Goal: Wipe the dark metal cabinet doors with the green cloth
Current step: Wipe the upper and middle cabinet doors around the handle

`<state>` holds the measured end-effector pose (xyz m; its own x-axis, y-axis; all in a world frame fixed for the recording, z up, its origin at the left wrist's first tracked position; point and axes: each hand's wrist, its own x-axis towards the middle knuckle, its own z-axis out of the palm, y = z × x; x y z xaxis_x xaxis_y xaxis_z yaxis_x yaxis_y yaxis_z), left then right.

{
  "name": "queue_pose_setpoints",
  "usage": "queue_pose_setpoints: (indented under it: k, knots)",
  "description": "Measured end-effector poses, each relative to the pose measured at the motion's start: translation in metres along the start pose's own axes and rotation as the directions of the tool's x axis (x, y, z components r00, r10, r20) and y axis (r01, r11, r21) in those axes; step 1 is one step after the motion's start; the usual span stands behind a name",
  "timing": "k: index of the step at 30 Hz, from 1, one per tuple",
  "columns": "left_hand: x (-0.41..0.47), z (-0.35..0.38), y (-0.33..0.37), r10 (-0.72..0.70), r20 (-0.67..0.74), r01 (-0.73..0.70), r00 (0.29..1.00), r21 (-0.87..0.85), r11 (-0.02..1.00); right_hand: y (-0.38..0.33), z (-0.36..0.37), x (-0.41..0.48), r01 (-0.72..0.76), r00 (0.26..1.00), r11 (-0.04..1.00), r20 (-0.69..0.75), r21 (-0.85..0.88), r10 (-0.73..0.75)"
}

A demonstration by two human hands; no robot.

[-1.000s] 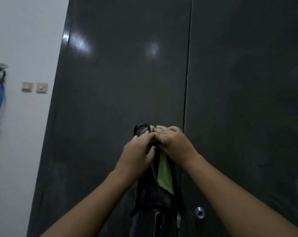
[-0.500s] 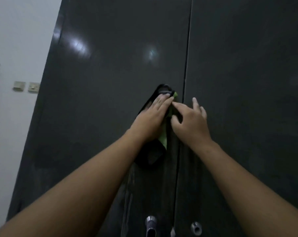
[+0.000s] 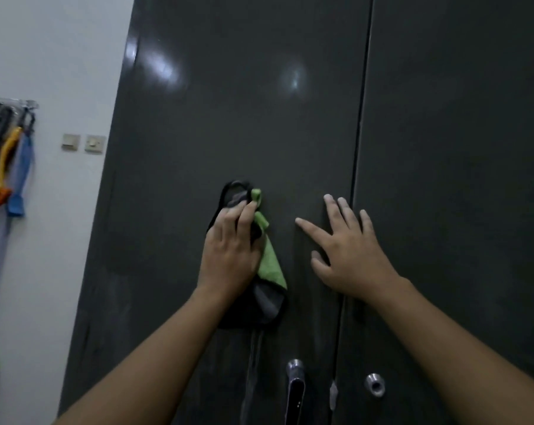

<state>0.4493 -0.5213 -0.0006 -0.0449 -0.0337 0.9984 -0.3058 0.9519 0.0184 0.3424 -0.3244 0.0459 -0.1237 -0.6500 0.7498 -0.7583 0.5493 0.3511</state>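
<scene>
The left hand (image 3: pixel 228 256) holds the green cloth (image 3: pixel 270 265) bunched against the left cabinet door (image 3: pixel 213 118), about halfway across its width, with the fingers curled over the top of the bundle and the palm pressing it to the metal. The cloth shows bright green along its right edge and a dark grey side lower down, where a loose fold hangs below the wrist. A faint streak (image 3: pixel 253 357) runs down the door beneath that fold. The right hand (image 3: pixel 348 256) lies open just beside the cloth but not touching it, fingers straight and spread wide, flat on the same door close to the seam where it meets the right cabinet door (image 3: pixel 458 148); the outer fingertips reach about to that seam. Below the hands a silver lever handle (image 3: pixel 295 391) sits on the left door and a round silver lock (image 3: pixel 375 384) on the right one. To the left stands a pale wall (image 3: pixel 44 56) with two small switch plates (image 3: pixel 81 143), and an orange brush (image 3: pixel 2 179) and a blue brush (image 3: pixel 20 179) hang from a rack near the picture's edge
</scene>
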Motion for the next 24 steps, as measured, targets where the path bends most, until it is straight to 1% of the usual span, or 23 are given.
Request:
queue_pose_setpoints:
  k: [2,4,6,8,13,16,18,19,22,24]
  knots:
    - [-0.031,-0.004,-0.014,-0.037,0.009,0.037,0.999,0.037,0.999,-0.002,-0.002,0.003,-0.027,1.000,1.000,-0.014,0.004,0.027]
    - [-0.052,-0.008,-0.025,-0.006,0.030,0.005,1.000,0.045,0.999,-0.001,-0.002,0.003,-0.057,0.997,0.998,-0.042,0.023,0.058]
    - [-0.052,-0.012,-0.028,0.045,0.045,-0.046,0.998,0.022,0.999,0.001,0.003,-0.001,-0.071,0.996,0.995,-0.056,0.064,0.075]
    - [-0.034,-0.015,-0.022,0.076,0.059,-0.075,0.995,-0.029,0.997,0.003,0.008,-0.004,-0.072,0.993,0.989,-0.084,0.126,0.083]
    - [0.027,-0.012,0.016,0.033,0.118,-0.001,0.992,-0.267,0.964,0.002,0.015,-0.003,-0.085,0.987,0.967,-0.113,0.242,0.115]
    - [0.035,-0.003,0.036,0.141,0.159,-0.081,0.977,-0.334,0.939,0.009,0.010,-0.003,-0.068,0.990,0.927,-0.088,0.369,0.107]
    - [0.024,0.003,0.042,0.267,0.202,-0.175,0.942,-0.381,0.908,0.017,0.005,-0.005,-0.056,0.991,0.883,-0.082,0.467,0.107]
    - [0.013,0.006,0.043,0.342,0.221,-0.233,0.913,-0.405,0.884,0.021,0.002,-0.006,-0.051,0.991,0.871,-0.082,0.489,0.105]
    - [-0.028,0.008,0.041,0.544,0.287,-0.386,0.788,-0.457,0.801,0.029,0.001,-0.009,-0.030,0.994,0.884,-0.082,0.466,0.077]
    - [-0.048,0.005,0.032,0.629,0.343,-0.466,0.697,-0.451,0.762,0.032,0.002,-0.008,-0.019,0.995,0.895,-0.084,0.446,0.063]
